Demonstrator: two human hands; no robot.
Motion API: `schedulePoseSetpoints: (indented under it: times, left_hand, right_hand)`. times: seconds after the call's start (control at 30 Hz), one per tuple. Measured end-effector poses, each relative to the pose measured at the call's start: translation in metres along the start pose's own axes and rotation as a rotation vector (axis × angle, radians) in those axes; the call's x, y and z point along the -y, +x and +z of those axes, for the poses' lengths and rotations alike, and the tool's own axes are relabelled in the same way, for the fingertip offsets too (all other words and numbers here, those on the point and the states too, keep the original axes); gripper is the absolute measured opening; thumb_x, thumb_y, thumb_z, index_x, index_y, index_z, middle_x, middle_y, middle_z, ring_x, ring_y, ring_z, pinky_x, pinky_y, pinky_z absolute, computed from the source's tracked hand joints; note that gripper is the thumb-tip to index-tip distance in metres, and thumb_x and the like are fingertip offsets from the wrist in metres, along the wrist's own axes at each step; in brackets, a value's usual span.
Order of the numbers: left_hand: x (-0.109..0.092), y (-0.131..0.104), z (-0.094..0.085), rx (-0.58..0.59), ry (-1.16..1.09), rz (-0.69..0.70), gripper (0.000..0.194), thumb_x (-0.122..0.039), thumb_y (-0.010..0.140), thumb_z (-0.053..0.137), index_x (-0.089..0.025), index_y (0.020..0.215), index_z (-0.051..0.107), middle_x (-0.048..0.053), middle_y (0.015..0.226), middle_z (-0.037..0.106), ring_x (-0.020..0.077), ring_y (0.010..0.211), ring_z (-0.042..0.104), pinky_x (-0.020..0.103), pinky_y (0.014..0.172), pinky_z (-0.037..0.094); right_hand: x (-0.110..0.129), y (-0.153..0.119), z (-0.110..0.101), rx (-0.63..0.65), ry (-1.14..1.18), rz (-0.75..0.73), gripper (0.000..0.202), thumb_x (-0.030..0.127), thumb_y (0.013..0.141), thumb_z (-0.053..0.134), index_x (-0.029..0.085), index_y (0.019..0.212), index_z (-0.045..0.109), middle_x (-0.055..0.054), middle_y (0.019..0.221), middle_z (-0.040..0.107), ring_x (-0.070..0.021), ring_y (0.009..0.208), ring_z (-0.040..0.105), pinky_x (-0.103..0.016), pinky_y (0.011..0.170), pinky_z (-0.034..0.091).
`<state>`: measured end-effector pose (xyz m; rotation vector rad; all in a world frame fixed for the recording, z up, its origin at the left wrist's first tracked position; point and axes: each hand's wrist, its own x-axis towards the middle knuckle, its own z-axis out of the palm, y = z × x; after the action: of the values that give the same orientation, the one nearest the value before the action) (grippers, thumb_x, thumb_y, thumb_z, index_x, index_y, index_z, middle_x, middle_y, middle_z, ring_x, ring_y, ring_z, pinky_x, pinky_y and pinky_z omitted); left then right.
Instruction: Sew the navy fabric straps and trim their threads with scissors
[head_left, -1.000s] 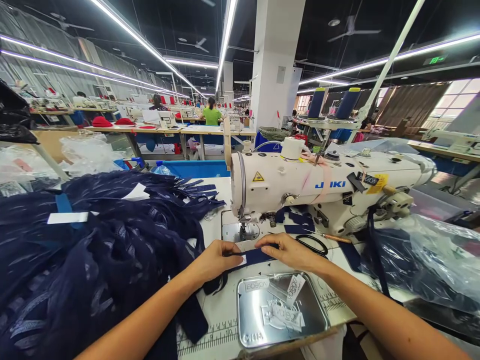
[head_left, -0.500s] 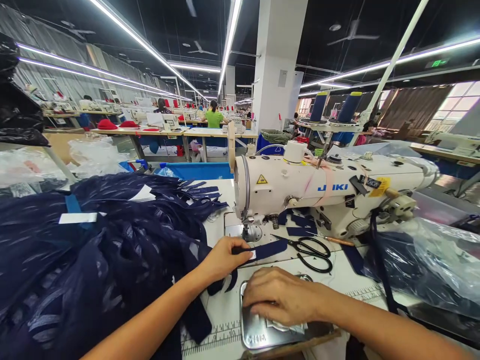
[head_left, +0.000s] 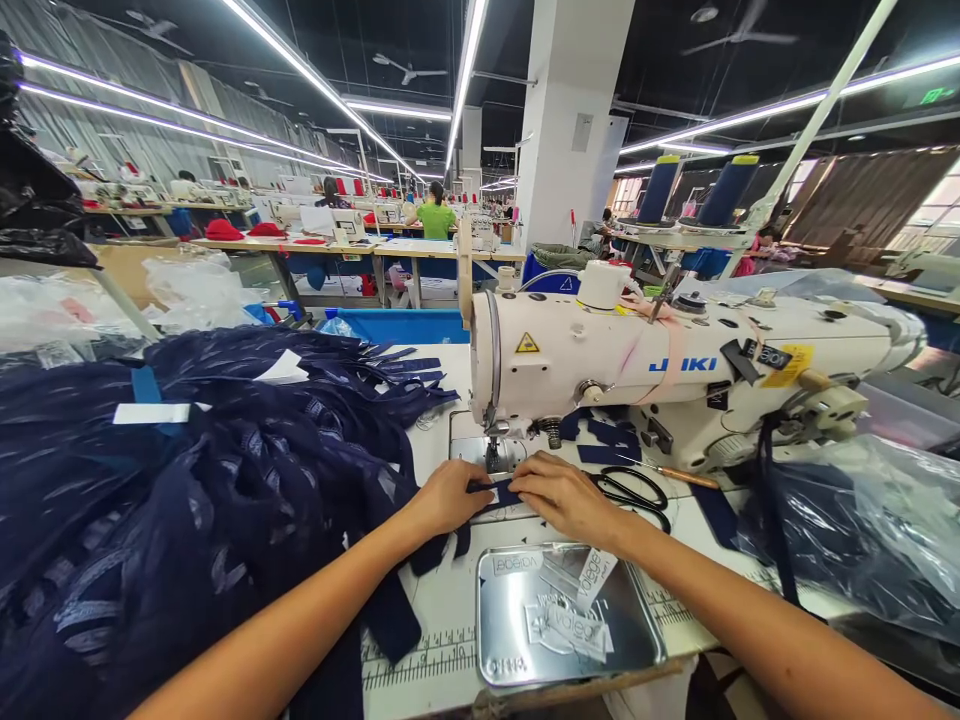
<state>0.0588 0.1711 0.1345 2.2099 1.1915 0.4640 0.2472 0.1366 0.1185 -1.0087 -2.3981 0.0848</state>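
Note:
My left hand (head_left: 450, 497) pinches a navy fabric strip (head_left: 504, 489) with a small white label on it, just in front of the needle plate of a white sewing machine (head_left: 555, 350). My right hand (head_left: 559, 492) has its fingertips together on the same strip, to the right of the label. The presser foot (head_left: 493, 457) stands right behind the strip. Nearer to me lies a metal tray (head_left: 495, 620) with several white printed labels (head_left: 574, 625) on it. Black scissors (head_left: 637, 488), partly hidden, lie beyond my right hand.
A large heap of navy garments (head_left: 225, 500) covers the left side. A wooden-handled awl (head_left: 686, 477), navy scraps (head_left: 607, 435) and a plastic-wrapped bundle (head_left: 840, 530) are at the right. A person in green (head_left: 435, 216) is far back.
My right hand has left the tray of labels and moved up and forward onto the strip beside my left hand. The tray now shows more fully. The view has shifted slightly.

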Motion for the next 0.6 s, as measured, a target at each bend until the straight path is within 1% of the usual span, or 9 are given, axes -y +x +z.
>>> schedulePoseSetpoints:
  times: [0.07,0.13,0.27,0.33,0.37,0.43,0.5,0.53,0.6]
  left_hand:
    - [0.002,0.000,0.001,0.012,0.015,0.013,0.019,-0.023,0.068,0.050,-0.016,0.068,0.068,0.001,0.057,0.060,0.0155,0.056,0.052,0.023,0.054,0.033]
    - [0.004,0.000,0.002,0.019,0.024,0.033,0.019,-0.023,0.070,0.050,-0.016,0.071,0.068,0.001,0.062,0.063,0.0161,0.060,0.054,0.023,0.056,0.034]
    - [0.004,0.001,0.003,0.013,0.037,0.079,0.018,-0.023,0.074,0.050,-0.016,0.073,0.067,0.002,0.071,0.064,0.0157,0.066,0.056,0.023,0.061,0.037]
    - [0.004,0.002,0.002,-0.028,0.074,0.126,0.018,-0.021,0.077,0.049,-0.016,0.076,0.066,0.002,0.074,0.063,0.0152,0.069,0.056,0.023,0.063,0.037]
    - [0.004,0.003,0.002,-0.066,0.149,0.189,0.019,-0.020,0.079,0.047,-0.016,0.078,0.065,0.003,0.075,0.062,0.0152,0.069,0.056,0.024,0.063,0.037]
    - [0.007,0.006,0.001,-0.150,0.423,0.416,0.022,-0.015,0.082,0.042,-0.015,0.079,0.064,0.004,0.073,0.060,0.0155,0.066,0.054,0.027,0.062,0.036]
    - [0.011,0.009,0.000,-0.202,0.750,0.707,0.022,-0.010,0.082,0.040,-0.013,0.077,0.062,0.005,0.070,0.059,0.0154,0.060,0.052,0.029,0.059,0.035]
    - [0.013,0.011,0.000,-0.206,0.868,0.821,0.022,-0.008,0.081,0.041,-0.012,0.074,0.061,0.004,0.068,0.058,0.0152,0.058,0.051,0.029,0.058,0.034]
    - [0.015,0.012,0.001,-0.207,0.999,0.952,0.019,-0.006,0.080,0.043,-0.012,0.071,0.058,0.004,0.067,0.057,0.0145,0.057,0.049,0.029,0.057,0.033]
  right_hand:
    - [0.001,0.001,0.000,-0.020,-0.054,0.062,0.022,0.014,0.082,0.050,0.015,0.102,0.059,-0.009,0.100,0.060,-0.0201,0.088,0.052,-0.035,0.078,0.042]
    - [0.000,0.002,-0.002,-0.004,-0.093,0.135,0.027,0.014,0.078,0.056,0.014,0.105,0.057,-0.010,0.102,0.060,-0.0220,0.090,0.052,-0.039,0.080,0.041]
    - [-0.004,0.005,-0.004,0.072,-0.036,0.203,0.013,0.011,0.076,0.058,0.015,0.088,0.062,-0.004,0.082,0.064,-0.0188,0.079,0.055,-0.035,0.075,0.042]
    - [-0.008,0.005,-0.004,0.017,-0.055,0.177,0.012,0.011,0.080,0.053,0.016,0.085,0.062,-0.003,0.079,0.064,-0.0180,0.076,0.055,-0.034,0.073,0.041]
    - [-0.009,0.004,-0.005,-0.026,-0.091,0.148,0.014,0.011,0.081,0.050,0.016,0.085,0.062,-0.004,0.080,0.064,-0.0185,0.076,0.054,-0.035,0.073,0.040]
    - [-0.012,0.003,-0.005,-0.075,-0.180,0.077,0.017,0.012,0.084,0.046,0.015,0.086,0.063,-0.007,0.083,0.064,-0.0205,0.079,0.053,-0.037,0.074,0.039]
    - [-0.013,0.001,-0.005,-0.052,-0.236,0.040,0.015,0.016,0.083,0.049,0.014,0.086,0.064,-0.009,0.087,0.064,-0.0221,0.081,0.053,-0.039,0.075,0.039]
    - [-0.013,0.000,-0.005,-0.028,-0.244,0.040,0.014,0.018,0.082,0.051,0.014,0.087,0.064,-0.009,0.089,0.063,-0.0224,0.082,0.053,-0.039,0.076,0.039]
    - [-0.013,0.000,-0.003,-0.005,-0.229,0.048,0.015,0.021,0.081,0.055,0.013,0.091,0.063,-0.009,0.091,0.062,-0.0220,0.082,0.053,-0.038,0.075,0.040]
